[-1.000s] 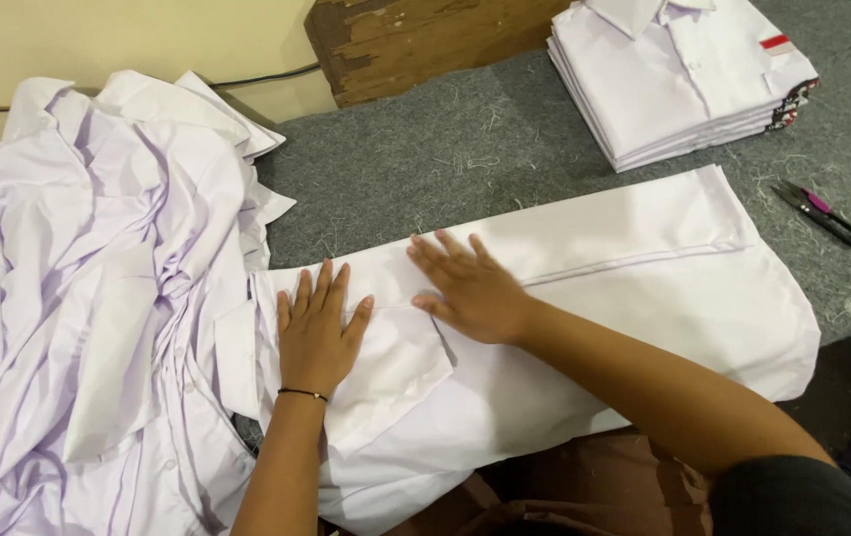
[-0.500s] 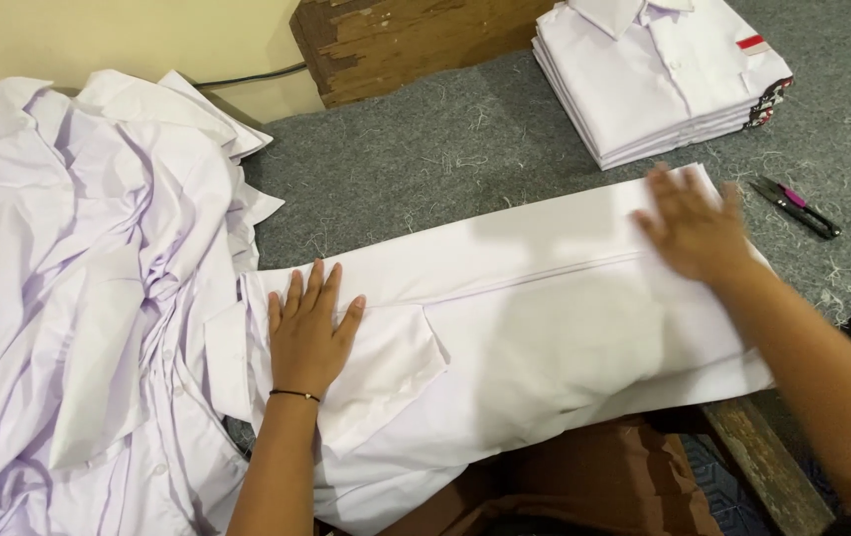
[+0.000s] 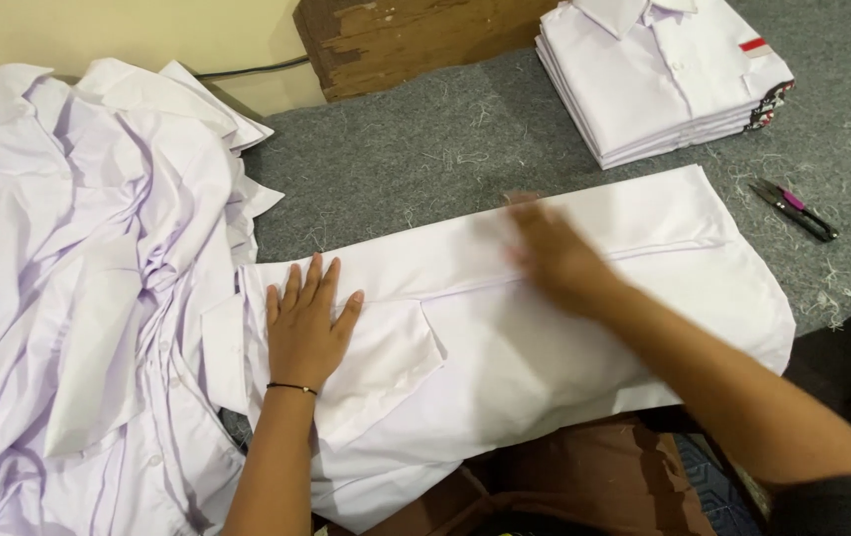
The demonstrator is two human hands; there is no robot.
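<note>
The white shirt [image 3: 545,328] lies spread flat along the near edge of the grey felt table [image 3: 425,159], its short sleeve folded over near the left. It looks light, thin and limp, likely to wrinkle and slide on itself, so it is best taken by seams, hem or collar. The left hand [image 3: 306,333] presses flat on it, fingers spread. The right hand [image 3: 555,258], blurred, seems open and flat on the shirt's middle. A crumpled shirt heap [image 3: 88,298] sits left, folded shirts [image 3: 659,74] far right, snips [image 3: 793,208] beside them.
</note>
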